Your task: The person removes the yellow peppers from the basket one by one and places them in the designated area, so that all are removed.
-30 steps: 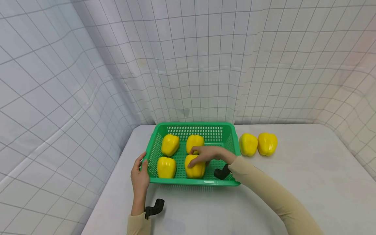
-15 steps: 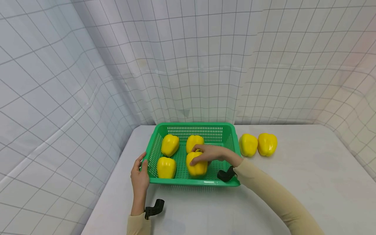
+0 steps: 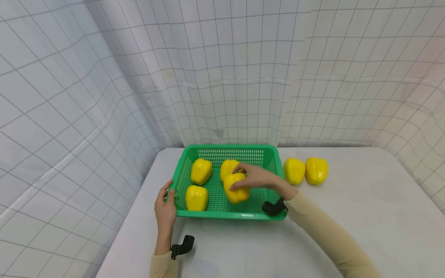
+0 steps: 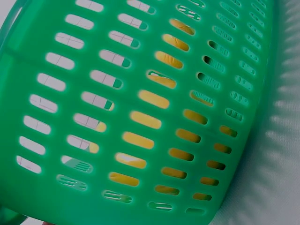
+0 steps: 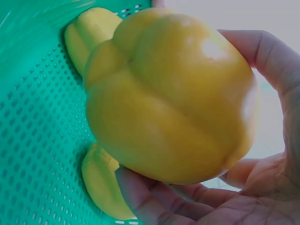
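Observation:
In the head view my right hand (image 3: 258, 178) holds a yellow bell pepper (image 3: 236, 189) above the floor of the green basket (image 3: 229, 216). The right wrist view shows the pepper (image 5: 173, 103) large, with fingers (image 5: 173, 201) and thumb around its sides. My left hand (image 3: 165, 206) grips the basket's left rim near its front corner. Three more yellow bell peppers lie in the basket: one at back left (image 3: 201, 172), one at front left (image 3: 197, 198), and one at back middle (image 3: 228, 168), partly hidden by the held pepper. The left wrist view shows the perforated basket wall (image 4: 93, 136) with yellow behind its slots.
Two yellow bell peppers, one nearer the basket (image 3: 294, 171) and one farther right (image 3: 316, 170), lie on the white table (image 3: 365, 208). A white gridded curtain (image 3: 229, 77) stands close behind the basket. Black wrist mounts (image 3: 183, 246) sit on both wrists.
My right hand has lifted the front middle pepper off the basket floor and moved it slightly right and up. My left hand and the basket have stayed put.

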Motion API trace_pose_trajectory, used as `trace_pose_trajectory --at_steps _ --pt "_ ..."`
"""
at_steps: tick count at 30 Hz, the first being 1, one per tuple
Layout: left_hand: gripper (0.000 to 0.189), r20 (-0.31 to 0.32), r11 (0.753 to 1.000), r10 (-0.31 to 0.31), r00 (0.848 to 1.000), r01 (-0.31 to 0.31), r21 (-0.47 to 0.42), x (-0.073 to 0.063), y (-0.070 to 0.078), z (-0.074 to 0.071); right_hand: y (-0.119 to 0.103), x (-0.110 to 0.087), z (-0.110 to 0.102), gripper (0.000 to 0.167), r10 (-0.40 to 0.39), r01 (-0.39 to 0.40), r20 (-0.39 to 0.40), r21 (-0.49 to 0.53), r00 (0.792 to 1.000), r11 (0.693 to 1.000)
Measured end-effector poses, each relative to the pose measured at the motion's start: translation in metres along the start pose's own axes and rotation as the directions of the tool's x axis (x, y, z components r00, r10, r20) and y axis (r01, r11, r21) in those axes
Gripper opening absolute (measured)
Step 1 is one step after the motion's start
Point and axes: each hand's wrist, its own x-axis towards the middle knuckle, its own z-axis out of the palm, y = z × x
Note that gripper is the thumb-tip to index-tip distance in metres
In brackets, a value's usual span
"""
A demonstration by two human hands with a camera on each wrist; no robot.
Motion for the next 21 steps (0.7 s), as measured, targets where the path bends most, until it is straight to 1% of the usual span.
trace_pose_trajectory --at_steps 6,11,16,21 --pt "0.036 -0.005 1.000 -0.006 1.000 0.006 0.010 0.000 0.000 0.000 0.004 -0.011 -0.005 0.060 -0.001 0.005 -0.070 0.056 0.998 0.998" --pt "0.036 0.000 1.000 -0.011 1.000 0.011 0.009 0.000 -0.001 0.001 0.008 -0.019 -0.006 0.063 0.005 0.010 -0.139 0.105 0.990 0.994" --pt "0.036 -0.006 1.000 -0.008 1.000 0.008 0.008 0.001 0.000 0.001 0.009 -0.028 -0.009 0.061 -0.003 0.035 -0.194 0.166 0.981 0.985" --pt "0.036 -0.001 1.000 -0.011 1.000 0.011 -0.012 0.002 0.000 0.001 0.011 -0.036 -0.013 0.058 -0.016 0.067 -0.236 0.213 0.972 0.975"
